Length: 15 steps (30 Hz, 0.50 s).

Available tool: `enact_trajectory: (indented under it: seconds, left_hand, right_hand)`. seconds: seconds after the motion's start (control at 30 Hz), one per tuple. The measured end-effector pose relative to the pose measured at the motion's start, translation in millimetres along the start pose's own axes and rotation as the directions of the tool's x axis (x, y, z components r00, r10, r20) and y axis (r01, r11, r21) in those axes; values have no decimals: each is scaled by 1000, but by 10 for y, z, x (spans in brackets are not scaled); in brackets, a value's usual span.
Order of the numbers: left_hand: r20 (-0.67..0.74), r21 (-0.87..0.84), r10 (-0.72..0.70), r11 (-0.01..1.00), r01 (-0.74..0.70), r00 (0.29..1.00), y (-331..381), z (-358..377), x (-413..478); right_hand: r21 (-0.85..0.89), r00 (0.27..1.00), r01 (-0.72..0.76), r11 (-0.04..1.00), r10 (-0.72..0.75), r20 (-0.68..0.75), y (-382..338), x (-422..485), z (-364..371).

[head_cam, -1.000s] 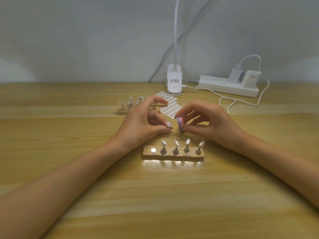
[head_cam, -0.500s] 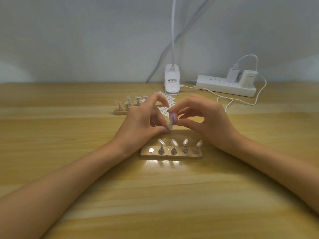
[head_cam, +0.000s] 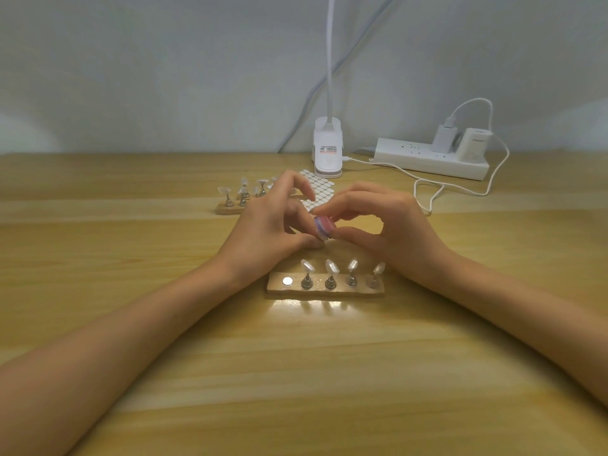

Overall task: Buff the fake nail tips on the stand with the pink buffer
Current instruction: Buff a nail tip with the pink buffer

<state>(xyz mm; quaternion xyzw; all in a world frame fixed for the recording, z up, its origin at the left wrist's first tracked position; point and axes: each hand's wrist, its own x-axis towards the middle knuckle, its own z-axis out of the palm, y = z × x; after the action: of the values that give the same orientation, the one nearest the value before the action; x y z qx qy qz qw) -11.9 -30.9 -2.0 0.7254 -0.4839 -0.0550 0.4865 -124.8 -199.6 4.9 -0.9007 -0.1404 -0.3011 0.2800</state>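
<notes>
Wood-grain table [head_cam: 131, 324] runs out to a plain white wall [head_cam: 164, 77]. Over its middle my 2 hands meet. My right hand [head_cam: 388, 232] grips the pink buffer [head_cam: 324, 226], 1 small round block, between thumb below and fingertips above, tilted on edge. My left hand [head_cam: 266, 228] is curled, thumb and forefinger pinching a small pale piece [head_cam: 320, 238] against the buffer's lower edge; it is too hidden for me to name. Just near of both hands lies the near stand [head_cam: 325, 290], 1 wooden bar with 4 nail tips [head_cam: 331, 266] upright on metal pegs and 1 bare metal disc [head_cam: 287, 281] at its left end. The buffer is above and behind this bar, apart from those 4 tips. Far left of my left hand sits a 2nd stand [head_cam: 230, 210] with clear tips, partly hidden, so I cannot count them. Beyond my fingers lies 1 sheet of white oval stickers [head_cam: 317, 189], then 1 white lamp base [head_cam: 328, 149]. Far right is 1 power strip [head_cam: 427, 159] carrying 2 white plugs [head_cam: 444, 138], with 1 white cable [head_cam: 460, 189] looping across the table.
</notes>
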Motion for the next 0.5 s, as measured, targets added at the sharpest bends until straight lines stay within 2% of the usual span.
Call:
enact_trajectory:
  seconds: [0.13,0.27,0.4,0.5]
  left_hand:
    - [8,-15,-19,1000,20,1000,0,1,9]
    - [2,24,2,1000,-2,1000,10,9,4]
    - [-2,27,7,1000,-7,1000,10,5,0]
    - [3,33,17,999,-17,1000,11,7,-5]
  right_hand:
    - [42,998,-31,999,33,-58,-5,-1,17]
    - [98,993,-112,989,114,-22,16,-4,8]
    - [45,997,-64,997,66,-45,13,-6,18]
    - [87,991,-126,988,129,-28,15,-13,16]
